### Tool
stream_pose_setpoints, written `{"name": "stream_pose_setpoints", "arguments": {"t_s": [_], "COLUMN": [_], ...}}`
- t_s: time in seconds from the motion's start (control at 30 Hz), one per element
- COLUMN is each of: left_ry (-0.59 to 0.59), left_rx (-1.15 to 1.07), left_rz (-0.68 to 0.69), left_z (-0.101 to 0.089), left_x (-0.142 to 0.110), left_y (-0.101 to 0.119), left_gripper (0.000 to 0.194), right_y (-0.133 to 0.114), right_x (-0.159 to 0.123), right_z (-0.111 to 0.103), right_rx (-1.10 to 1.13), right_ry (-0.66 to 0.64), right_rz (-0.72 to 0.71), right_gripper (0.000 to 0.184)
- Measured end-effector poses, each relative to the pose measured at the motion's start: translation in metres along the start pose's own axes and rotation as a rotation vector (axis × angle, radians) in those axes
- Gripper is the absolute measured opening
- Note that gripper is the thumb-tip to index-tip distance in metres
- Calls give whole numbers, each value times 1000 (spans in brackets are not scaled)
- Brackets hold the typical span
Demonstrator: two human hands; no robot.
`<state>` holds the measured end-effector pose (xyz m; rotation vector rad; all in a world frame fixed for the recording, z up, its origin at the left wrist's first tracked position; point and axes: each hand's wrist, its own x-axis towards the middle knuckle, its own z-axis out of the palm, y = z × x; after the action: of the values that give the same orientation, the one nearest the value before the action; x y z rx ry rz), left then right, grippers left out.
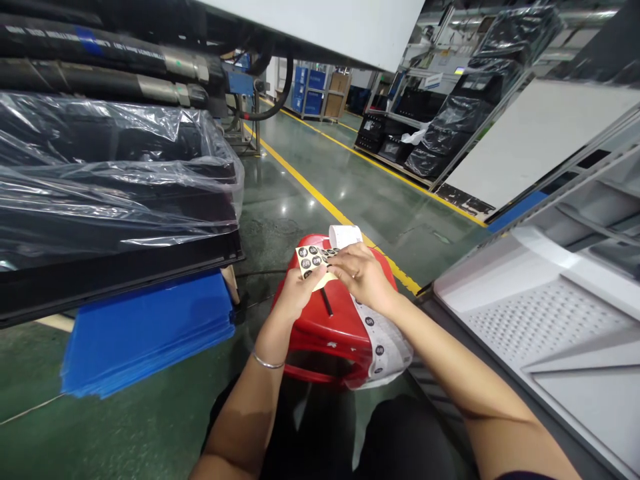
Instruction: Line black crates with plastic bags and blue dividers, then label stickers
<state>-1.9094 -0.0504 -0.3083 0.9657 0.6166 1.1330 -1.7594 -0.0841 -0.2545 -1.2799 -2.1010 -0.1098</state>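
Note:
Between my hands, above a red plastic stool [333, 327], is a pale sheet of round black stickers [307, 262] printed with white characters. My left hand [299, 288] grips the sheet's near edge, thumb on top. The fingers of my right hand [364, 275] are pinched together at the sheet's right side; whether a sticker is between them is hidden. A dark pen-like stick [327, 302] lies on the stool seat below the sheet. White label paper [384, 347] with similar round stickers hangs over the stool's right side, and a white paper roll [345, 235] sits behind my hands.
Black trays under clear plastic wrap [115, 173] stand at the left, above a stack of blue sheets [150, 333]. A large white moulded panel [545, 313] is close on the right. Thick hoses [100, 50] run across the upper left. Yellow lines [305, 183] mark the green floor.

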Motion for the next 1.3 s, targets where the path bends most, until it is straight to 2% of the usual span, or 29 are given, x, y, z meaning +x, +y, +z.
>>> {"name": "stream_pose_setpoints", "arguments": {"t_s": [0.07,0.17,0.33,0.43,0.5,0.53,0.63,0.7,0.77,0.87,1.0,1.17,1.2,1.3], "left_ry": [-36,-75,57,73,141,212,450,532,558,568,578,513,504,467], "left_rx": [90,95,-139,-233,-291,-312,-324,-326,-342,-350,-341,-321,-311,-270], "left_rz": [35,45,-80,-119,-119,-121,-131,-116,-91,-74,-94,-89,-95,-100], "left_z": [-3,-4,5,10,9,6,-4,-11,-16,-20,-20,-19,-18,-19], "left_x": [0,1,-1,-1,3,5,13,17,18,17,18,19,20,20], "left_y": [-1,-2,-1,-2,-1,1,8,16,23,29,27,21,21,17], "left_gripper": [35,38,41,41,40,37,23,12,6,6,5,8,9,16], "right_y": [1,2,-1,0,9,17,53,80,103,121,125,125,126,132], "right_x": [0,0,-2,-1,5,9,22,28,29,25,20,19,18,13], "right_z": [0,-1,-2,-6,-11,-14,-17,-12,-3,12,23,28,29,33], "right_rx": [-12,-82,-197,-151,-4,66,142,144,171,185,153,113,105,46], "right_ry": [-13,-34,-21,-38,-44,-39,-109,-296,-518,-701,-712,-700,-683,-567], "right_rz": [-11,-50,-209,-259,-195,-130,148,343,475,536,550,578,586,621], "right_gripper": [15,16,15,15,15,15,17,15,12,11,11,6,5,19]}}
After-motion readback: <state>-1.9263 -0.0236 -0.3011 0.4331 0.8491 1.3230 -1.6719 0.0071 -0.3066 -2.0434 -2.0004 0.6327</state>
